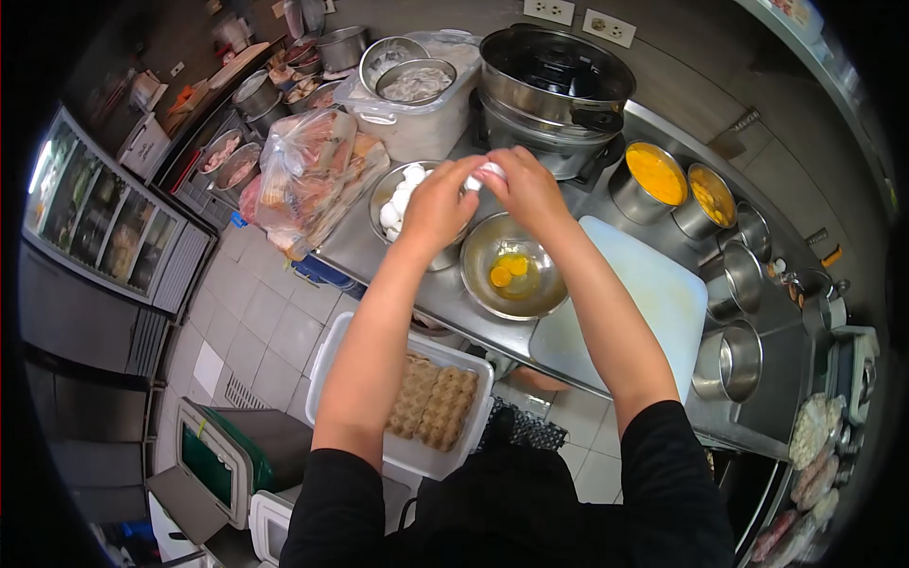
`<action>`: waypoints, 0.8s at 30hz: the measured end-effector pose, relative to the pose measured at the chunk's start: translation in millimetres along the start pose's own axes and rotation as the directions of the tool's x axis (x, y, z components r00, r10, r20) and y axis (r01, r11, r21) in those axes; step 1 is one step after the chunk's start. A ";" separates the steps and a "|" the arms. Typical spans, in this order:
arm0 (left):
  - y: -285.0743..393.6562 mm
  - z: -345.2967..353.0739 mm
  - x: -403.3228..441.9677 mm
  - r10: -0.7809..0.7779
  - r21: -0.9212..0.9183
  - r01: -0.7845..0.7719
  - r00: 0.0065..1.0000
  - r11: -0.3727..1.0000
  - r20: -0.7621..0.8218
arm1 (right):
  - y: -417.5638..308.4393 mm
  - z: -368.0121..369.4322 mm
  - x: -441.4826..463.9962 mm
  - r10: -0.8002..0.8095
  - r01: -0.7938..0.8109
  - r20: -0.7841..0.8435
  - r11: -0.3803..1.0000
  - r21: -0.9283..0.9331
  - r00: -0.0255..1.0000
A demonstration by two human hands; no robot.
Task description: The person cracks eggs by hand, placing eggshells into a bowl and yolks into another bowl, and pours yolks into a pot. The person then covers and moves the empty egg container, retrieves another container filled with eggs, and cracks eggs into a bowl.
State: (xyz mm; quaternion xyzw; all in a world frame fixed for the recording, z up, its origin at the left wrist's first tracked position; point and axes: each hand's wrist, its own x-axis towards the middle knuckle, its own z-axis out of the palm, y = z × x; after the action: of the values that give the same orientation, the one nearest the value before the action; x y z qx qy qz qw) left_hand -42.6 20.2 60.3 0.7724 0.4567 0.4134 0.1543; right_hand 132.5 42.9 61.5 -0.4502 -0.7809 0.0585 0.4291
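Note:
Both my hands meet above the counter, fingers pinched around a white egg (487,174). My left hand (438,204) is on its left side and my right hand (526,186) on its right. Fingers partly cover the egg, so I cannot tell whether its shell is cracked through. Just below stands a steel mixing bowl (480,289) holding egg yolks (509,269) and clear egg white. Behind my left hand, a second steel bowl (381,182) holds white eggs or shells (399,202); my hand hides part of it.
A white cutting board (630,293) lies to the right. Steel pots with yellow contents (655,174) stand behind it. A large steel pot (554,114) and a lidded plastic tub (417,133) are at the back, bagged meat (308,170) at left. Egg cartons (431,402) sit in a white bin below.

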 end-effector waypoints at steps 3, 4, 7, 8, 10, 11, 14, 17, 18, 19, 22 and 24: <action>-21.6 -28.0 1.3 -0.081 0.051 0.081 0.997 0.995 0.006 | -7.0 37.2 20.9 0.021 -0.022 0.080 1.000 0.013 0.997; -35.9 -36.1 -4.3 -0.109 0.142 0.097 0.991 0.985 0.077 | -5.0 52.7 23.0 0.116 -0.106 0.223 0.993 -0.056 0.968; -71.9 -71.5 -37.5 -0.161 0.225 0.128 0.978 0.966 0.132 | -7.5 90.7 5.6 0.050 -0.021 0.151 0.981 -0.192 0.987; -71.4 -91.6 -55.9 -0.207 0.147 0.196 0.976 0.969 0.061 | -12.6 97.3 -4.0 0.040 -0.035 0.068 0.997 -0.074 0.997; -91.7 -128.3 -113.7 -0.270 0.039 0.275 0.957 0.961 -0.104 | -63.0 92.4 -36.0 0.064 -0.068 0.028 0.977 0.200 0.998; -115.6 -142.5 -153.9 -0.324 0.051 0.330 0.940 0.943 -0.105 | -89.1 96.2 -57.7 0.095 -0.107 0.051 0.935 0.338 0.994; -209.4 -164.6 -304.6 -0.658 -0.210 0.623 0.704 0.753 -0.269 | -130.7 166.4 -150.1 0.126 -0.279 0.351 0.860 0.427 0.928; -290.0 -131.4 -454.9 -0.823 -0.050 0.833 0.533 0.551 -0.196 | -141.9 279.6 -244.1 0.127 -0.555 0.725 0.735 0.389 0.677; -294.6 -120.9 -478.6 -0.876 0.064 0.883 0.469 0.465 -0.108 | -141.5 321.5 -270.9 0.126 -0.545 0.790 0.787 0.289 0.600; -299.7 -103.6 -497.2 -0.920 0.182 0.907 0.391 0.380 -0.027 | -140.1 362.0 -294.4 0.131 -0.519 0.847 0.834 0.187 0.515; -332.6 -44.7 -550.7 -0.943 0.394 0.863 0.333 0.316 0.027 | -136.4 476.1 -350.1 0.106 -0.320 0.866 0.945 0.064 0.488; -349.5 -11.8 -570.1 -0.862 0.669 0.641 0.507 0.376 -0.001 | -120.3 549.4 -387.9 0.049 -0.182 0.841 0.981 0.060 0.539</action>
State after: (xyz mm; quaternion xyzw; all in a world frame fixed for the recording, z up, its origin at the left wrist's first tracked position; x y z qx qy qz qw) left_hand -391.1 -269.4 -431.6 0.5355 0.8296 -0.0156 0.1574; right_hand -255.4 -158.0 -463.8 -0.3872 -0.8530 0.3485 0.0317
